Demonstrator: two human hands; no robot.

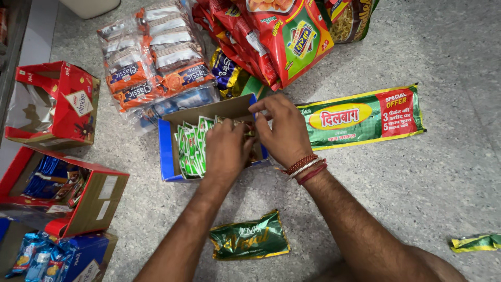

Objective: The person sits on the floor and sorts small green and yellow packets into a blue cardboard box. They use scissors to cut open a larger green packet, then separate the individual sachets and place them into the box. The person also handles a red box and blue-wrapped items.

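Hands (225,149) (279,130) in blue carton (167,151), green sachets (190,149), possibly strips.

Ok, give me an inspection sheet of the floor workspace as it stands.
Surface: grey speckled floor.
Job's things: open blue carton with upright green-and-white sachets.
Clutter: long green-yellow-red wrapper; crumpled green foil pouch; small green wrapper scrap; bundled biscuit packs; red snack bags; red cartons.
Grips: left hand and right hand both inside the carton, fingers pinching sachets; right wrist wears red thread bands.
Cables: nothing seen.
Surroundings: blue packets bottom left.
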